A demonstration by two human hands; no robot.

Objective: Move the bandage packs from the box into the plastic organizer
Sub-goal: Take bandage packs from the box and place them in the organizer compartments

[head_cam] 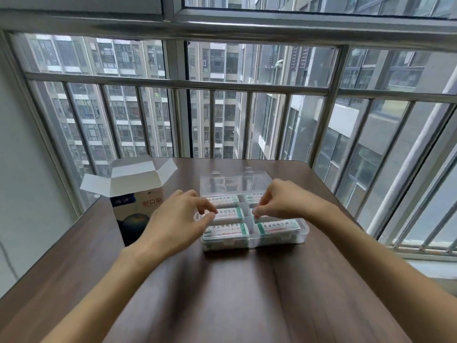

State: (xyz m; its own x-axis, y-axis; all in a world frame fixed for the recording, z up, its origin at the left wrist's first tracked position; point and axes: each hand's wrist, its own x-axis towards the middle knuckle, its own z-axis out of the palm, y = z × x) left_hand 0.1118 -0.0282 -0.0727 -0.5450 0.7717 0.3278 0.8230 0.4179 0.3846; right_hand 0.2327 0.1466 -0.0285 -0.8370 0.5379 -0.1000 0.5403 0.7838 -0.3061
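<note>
Behind the desk (247,293) runs a barred balcony window (222,107) with grey apartment blocks beyond the glass. Near the desk's far left corner stands the cardboard box (134,196), upright, its top flaps folded open; what remains inside it cannot be seen from here.

Just right of the box, the left hand (178,224) hovers at the left edge of the plastic organizer (303,231), fingers loosely curled, fingertips meeting at the middle left compartment; whether they pinch anything or only touch the pack there is too blurred to tell. The organizer sits toward the desk's far middle, its clear lid (235,184) tipped back and open. Bandage packs (226,231) with green ends fill the compartments that show, stacked close to the rim.

The right hand (279,201) reaches in from the right over the middle right compartment, fingers curled downward in a narrow pinch, seemingly on the edge of a pack, though the contact is not clear.

This looks like the tidying end of the job. To finish well, each stack wants pressing flat and square within its dividers, both hands working evenly so nothing rides above the rim. The raised lid is close behind the fingers, and the box stands just beside the left wrist, easy to knock when that hand goes across.
</note>
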